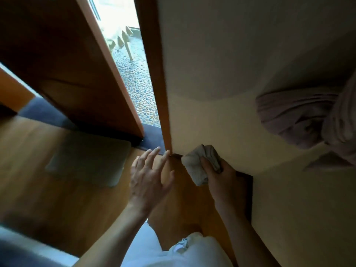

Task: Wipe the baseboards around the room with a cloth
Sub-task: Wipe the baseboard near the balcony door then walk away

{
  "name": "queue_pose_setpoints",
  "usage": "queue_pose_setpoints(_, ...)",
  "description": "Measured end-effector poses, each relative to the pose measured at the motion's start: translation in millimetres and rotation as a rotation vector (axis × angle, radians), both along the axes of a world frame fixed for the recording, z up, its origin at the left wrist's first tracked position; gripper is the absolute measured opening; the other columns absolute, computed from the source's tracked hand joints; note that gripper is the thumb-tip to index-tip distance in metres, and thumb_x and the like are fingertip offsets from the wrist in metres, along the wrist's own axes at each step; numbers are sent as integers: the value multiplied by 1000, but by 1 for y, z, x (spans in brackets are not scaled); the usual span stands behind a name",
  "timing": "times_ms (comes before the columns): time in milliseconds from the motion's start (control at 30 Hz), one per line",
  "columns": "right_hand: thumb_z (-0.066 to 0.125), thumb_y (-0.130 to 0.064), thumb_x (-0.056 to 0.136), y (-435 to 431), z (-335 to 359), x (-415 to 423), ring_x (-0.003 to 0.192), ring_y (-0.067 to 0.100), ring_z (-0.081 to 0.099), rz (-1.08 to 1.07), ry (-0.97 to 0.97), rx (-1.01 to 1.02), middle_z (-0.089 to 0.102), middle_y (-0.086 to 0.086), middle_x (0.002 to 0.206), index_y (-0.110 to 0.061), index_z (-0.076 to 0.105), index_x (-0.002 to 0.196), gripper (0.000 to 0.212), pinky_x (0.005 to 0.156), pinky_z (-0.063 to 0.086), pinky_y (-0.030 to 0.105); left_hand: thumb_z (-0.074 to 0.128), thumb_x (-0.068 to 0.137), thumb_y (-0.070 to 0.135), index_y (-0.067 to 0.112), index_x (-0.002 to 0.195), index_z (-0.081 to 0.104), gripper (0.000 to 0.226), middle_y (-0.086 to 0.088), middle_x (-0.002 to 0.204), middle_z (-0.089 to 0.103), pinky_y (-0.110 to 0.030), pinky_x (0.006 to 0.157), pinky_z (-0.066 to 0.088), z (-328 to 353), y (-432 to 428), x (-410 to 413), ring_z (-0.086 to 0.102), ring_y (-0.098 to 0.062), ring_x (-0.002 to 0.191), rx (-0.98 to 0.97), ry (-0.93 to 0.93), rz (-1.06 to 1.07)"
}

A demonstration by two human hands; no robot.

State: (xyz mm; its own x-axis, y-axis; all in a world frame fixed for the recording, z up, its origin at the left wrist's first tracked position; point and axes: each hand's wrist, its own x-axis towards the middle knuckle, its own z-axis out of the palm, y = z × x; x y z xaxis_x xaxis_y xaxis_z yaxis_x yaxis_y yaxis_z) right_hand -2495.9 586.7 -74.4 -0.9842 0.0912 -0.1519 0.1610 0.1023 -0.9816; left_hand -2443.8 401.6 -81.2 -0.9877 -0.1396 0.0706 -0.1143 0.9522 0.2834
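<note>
My right hand (221, 180) grips a crumpled grey cloth (200, 164) and presses it against the foot of the cream wall, where a dark baseboard strip (244, 175) runs along the floor. Part of the strip is hidden behind the cloth and my hand. My left hand (148, 176) hovers with fingers spread just left of the cloth. Its fingertips are close to the base of the wooden door frame (161, 105); whether they touch it is unclear.
A wooden door (63, 60) stands open at the left, showing a pebbled terrace outside. A grey mat (88, 162) lies on the wood floor. A brownish towel (300, 116) hangs on the wall at the right. My knee and white clothing are at the bottom.
</note>
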Motion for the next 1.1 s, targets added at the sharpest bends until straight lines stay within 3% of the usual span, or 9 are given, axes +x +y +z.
queue_pose_setpoints(67, 74, -28, 84, -26, -1, -1, 99, -1, 65, 58, 7, 18, 71, -8, 104, -12, 70, 112, 32, 83, 53, 14, 52, 89, 51, 25, 141, 58, 58, -9, 147, 53, -59, 109, 39, 1, -21, 12, 46, -32, 137, 32, 20, 88)
queue_pose_setpoints(167, 76, -40, 78, -68, -6, -4, 89, -4, 66, 131, 6, 56, 72, -14, 94, -21, 73, 101, 30, 73, 49, 7, 51, 87, 51, 25, 140, 60, 59, -8, 144, 56, -56, 109, 40, 4, -54, 28, 49, -31, 134, 69, 19, 208)
queue_pose_setpoints(300, 79, -36, 79, -135, -15, -4, 74, 8, 68, 219, -45, -4, 74, -4, 78, -16, 74, 85, 22, 65, 54, 27, 47, 84, 51, 25, 136, 63, 60, -6, 140, 59, -54, 106, 42, 5, -114, 47, 53, -31, 129, 85, 7, 335)
queue_pose_setpoints(467, 79, -40, 78, -234, -21, 6, 82, 28, 73, 348, -207, -100, 76, 7, 85, -15, 75, 95, 30, 69, 58, 42, 40, 85, 52, 23, 136, 63, 64, -8, 141, 58, -54, 109, 38, 9, -205, 70, 52, -32, 131, 90, -18, 430)
queue_pose_setpoints(667, 77, -51, 75, -348, -16, 11, 83, 31, 73, 458, -238, -56, 76, 8, 86, -20, 76, 93, 36, 77, 56, 58, 35, 88, 54, 24, 140, 59, 65, -7, 146, 55, -54, 112, 35, 11, -312, 94, 48, -29, 136, 105, -47, 508)
queue_pose_setpoints(800, 75, -53, 74, -413, -13, 9, 85, 36, 71, 528, -226, -43, 75, 10, 84, -18, 76, 91, 38, 75, 55, 55, 40, 88, 51, 22, 140, 59, 62, -8, 145, 55, -53, 112, 37, 11, -371, 103, 49, -29, 135, 93, -50, 554)
queue_pose_setpoints(933, 76, -51, 75, -469, -12, 9, 79, 22, 73, 618, -258, -50, 76, 7, 85, -17, 75, 95, 39, 64, 54, 34, 54, 90, 46, 21, 142, 58, 58, -10, 146, 54, -55, 110, 39, 8, -417, 106, 49, -31, 136, 89, -47, 616)
queue_pose_setpoints(1100, 76, -34, 84, -545, -19, -6, 82, 19, 74, 729, -280, -45, 77, 3, 87, -16, 75, 96, 21, 67, 56, 29, 57, 91, 45, 21, 142, 57, 56, -9, 147, 53, -55, 109, 39, -3, -477, 104, 48, -31, 136, 94, -49, 725)
